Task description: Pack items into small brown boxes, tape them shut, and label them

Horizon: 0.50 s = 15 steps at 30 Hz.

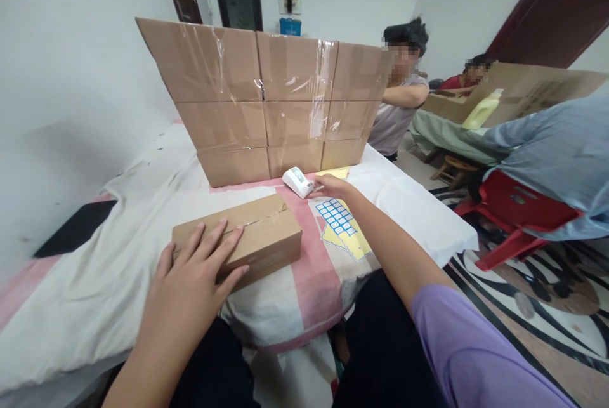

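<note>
My left hand (204,262) lies flat with its fingers spread over the top of a closed cardboard box (271,227), which sits on the cloth in front of me. Farther off, my right hand (333,186) has its fingers closed at the right end of a small white device (297,182) with a greyish panel; its exact kind is unclear. Just below that hand is a sheet of blue-edged labels (335,215), partly over a yellow sheet (349,240). My right forearm passes over the sheets' right side.
Stacked, taped cardboard boxes (290,103) form a wall at the table's back. A black flat object (76,227) lies at left. A person (404,91) is behind the stack. At right are a red chair (528,205) and a yellow bottle (483,110) on another table.
</note>
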Tool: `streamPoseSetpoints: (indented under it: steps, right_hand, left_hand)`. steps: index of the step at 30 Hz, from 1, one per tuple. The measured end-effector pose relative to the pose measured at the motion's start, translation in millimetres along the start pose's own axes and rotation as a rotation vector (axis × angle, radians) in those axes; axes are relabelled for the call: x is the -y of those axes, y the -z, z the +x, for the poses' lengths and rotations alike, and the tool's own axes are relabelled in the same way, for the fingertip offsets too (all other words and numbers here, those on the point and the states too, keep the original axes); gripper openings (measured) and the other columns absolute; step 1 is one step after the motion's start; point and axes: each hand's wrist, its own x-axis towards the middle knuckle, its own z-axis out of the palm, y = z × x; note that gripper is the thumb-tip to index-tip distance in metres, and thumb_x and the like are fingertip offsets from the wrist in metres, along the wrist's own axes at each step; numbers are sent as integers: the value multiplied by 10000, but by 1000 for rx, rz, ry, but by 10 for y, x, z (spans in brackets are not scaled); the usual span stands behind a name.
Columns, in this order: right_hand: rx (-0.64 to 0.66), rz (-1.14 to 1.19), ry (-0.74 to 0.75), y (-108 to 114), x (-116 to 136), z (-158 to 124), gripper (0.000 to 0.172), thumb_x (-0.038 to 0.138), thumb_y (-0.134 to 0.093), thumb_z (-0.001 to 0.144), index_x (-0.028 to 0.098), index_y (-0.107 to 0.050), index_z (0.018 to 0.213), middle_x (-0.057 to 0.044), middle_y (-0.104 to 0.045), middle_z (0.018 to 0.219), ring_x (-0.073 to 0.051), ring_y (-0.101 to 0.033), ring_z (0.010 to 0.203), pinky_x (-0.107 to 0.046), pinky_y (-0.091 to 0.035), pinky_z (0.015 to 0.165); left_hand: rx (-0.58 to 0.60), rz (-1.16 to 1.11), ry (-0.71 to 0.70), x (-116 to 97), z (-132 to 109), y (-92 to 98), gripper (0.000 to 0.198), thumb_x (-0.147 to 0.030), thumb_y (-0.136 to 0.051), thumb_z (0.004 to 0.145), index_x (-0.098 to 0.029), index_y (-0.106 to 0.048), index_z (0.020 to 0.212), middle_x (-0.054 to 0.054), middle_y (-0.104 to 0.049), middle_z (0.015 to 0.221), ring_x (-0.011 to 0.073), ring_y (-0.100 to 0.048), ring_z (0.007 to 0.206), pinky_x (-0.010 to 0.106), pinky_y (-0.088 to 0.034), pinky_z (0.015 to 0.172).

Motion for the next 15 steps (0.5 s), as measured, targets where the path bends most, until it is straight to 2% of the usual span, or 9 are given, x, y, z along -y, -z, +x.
streamPoseSetpoints:
  steps: [3,7,9,12,15]
  right_hand:
    - [-29,36,13,20,-37,-2,137,89,-472,1002,108,-592,939,-52,-662,759,-180,-748,792,-336,-668,788]
    - [-90,39,26,-56,-58,-13,95,121,-548,983,105,-636,953,-50,-665,759,-176,-743,781,-310,-670,763]
    - [-155,25,27,-119,-49,-11,51,137,-624,945,110,-663,965,-48,-665,761,-172,-731,739,-285,-668,700]
    - [-301,-11,5,-212,-9,11,105,168,-690,901,121,-679,994,-21,-631,720,-159,-685,625,-259,-631,551]
    - [-403,-46,-33,-287,48,41,149,182,-685,897,131,-677,1037,7,-600,695,-132,-636,543,-247,-584,482]
  left_hand:
    - [24,-6,5,-38,8,61,611,-482,-454,962,-289,-435,1541,38,-404,1632,377,-356,1493,636,-308,1162]
    - [34,11,-3,-72,14,126,596,-454,-483,969,-276,-442,1536,47,-406,1630,384,-363,1489,636,-315,1155]
    - [32,22,-9,-69,13,129,597,-450,-499,969,-273,-440,1536,48,-401,1633,385,-369,1485,633,-320,1153]
    - [34,29,-11,-47,9,107,603,-460,-502,969,-279,-433,1540,48,-400,1633,386,-378,1480,634,-330,1145]
    - [28,23,-15,-29,7,87,602,-478,-488,974,-295,-425,1544,43,-403,1631,384,-377,1482,640,-333,1142]
